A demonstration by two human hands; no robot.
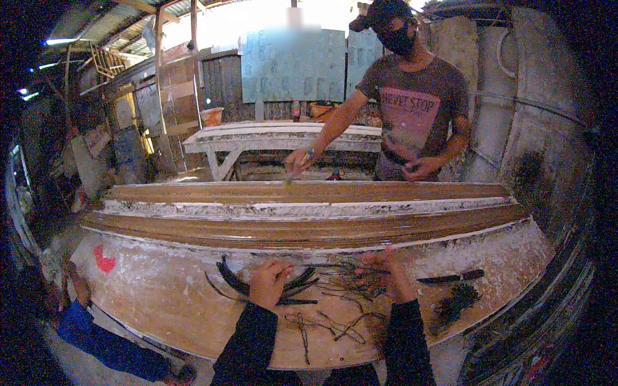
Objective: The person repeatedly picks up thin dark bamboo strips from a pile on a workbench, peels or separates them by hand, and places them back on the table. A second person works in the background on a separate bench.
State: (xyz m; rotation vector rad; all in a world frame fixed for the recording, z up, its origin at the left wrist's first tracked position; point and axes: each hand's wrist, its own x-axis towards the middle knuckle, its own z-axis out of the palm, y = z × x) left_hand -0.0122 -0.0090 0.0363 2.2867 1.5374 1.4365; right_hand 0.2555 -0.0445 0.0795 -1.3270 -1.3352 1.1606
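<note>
My left hand (269,283) is closed, fingers pinched together, above a bundle of flat black strips (233,278) whose ends stick out on both sides. A thin dark cord (325,265) stretches from its fingertips toward my right hand (386,273), which is curled over a loose tangle of thin dark cords (351,283); its fingers are partly blurred. Closer to me, several separate looped cords (341,327) lie on the pale worn tabletop (193,321). Right of my right hand rests a knife (450,277) with a dark handle, beside a dark bunched clump (458,301).
Two long brown glossy mouldings (309,226) with white edges span the table's far side. Across them stands a person (418,109) in a dark T-shirt, one arm reaching over the mouldings. Someone in blue (106,341) is at the lower left. A white bench (277,132) stands behind.
</note>
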